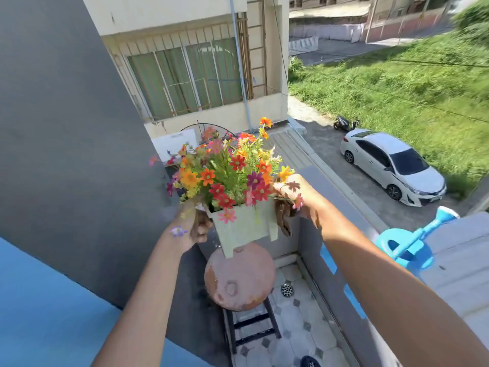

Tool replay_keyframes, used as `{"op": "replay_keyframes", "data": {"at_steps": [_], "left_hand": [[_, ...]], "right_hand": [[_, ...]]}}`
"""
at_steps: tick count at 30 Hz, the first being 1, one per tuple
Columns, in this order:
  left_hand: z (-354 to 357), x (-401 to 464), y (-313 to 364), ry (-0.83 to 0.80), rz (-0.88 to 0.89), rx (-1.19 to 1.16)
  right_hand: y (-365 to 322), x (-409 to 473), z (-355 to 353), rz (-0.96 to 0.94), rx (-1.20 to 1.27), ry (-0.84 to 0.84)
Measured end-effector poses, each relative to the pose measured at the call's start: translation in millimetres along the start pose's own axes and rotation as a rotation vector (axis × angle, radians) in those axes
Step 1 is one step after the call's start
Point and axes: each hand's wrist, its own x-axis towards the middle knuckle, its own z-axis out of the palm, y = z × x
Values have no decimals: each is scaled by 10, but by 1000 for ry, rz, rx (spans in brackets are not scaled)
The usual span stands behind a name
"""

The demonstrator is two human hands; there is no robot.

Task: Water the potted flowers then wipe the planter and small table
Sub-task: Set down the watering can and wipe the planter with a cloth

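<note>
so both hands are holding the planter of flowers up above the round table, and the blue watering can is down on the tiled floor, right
Not quite. The left hand and right hand do hold the planter of flowers above the round table, but the blue watering can is not on the tiled floor: it sits on the ledge at the right, as the head view shows.

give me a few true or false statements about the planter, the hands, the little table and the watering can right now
1. Both hands grip the planter, left hand and right hand on opposite sides. True.
2. The planter rests flat on the small round table. False: it is held up, tilted, above the tabletop.
3. The right hand holds the blue watering can. False: the can sits on the ledge to the right, untouched.
4. The flowers are mixed colours. True.
</note>
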Motion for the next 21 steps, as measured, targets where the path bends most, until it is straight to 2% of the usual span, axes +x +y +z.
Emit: {"op": "replay_keyframes", "data": {"at_steps": [2,5,6,8,11,15,21], "left_hand": [[47,73,-24,117,31,-104],[102,72,-114,344,99,6],[148,55,-163,342,97,82],[325,-51,-220,227,67,228],[587,-143,-181,55,34,277],[754,-115,-92,34,17,276],[763,-37,-226,97,109,525]], "right_hand": [[73,-37,-75,50,19,-29],[189,65,38,37,-154,2],[221,117,150,-4,-212,66],[232,158,337,-121,-212,198],[328,166,434,-194,-228,226],[325,-89,529,-223,-244,252],[446,-231,505,-306,-298,248]]}}
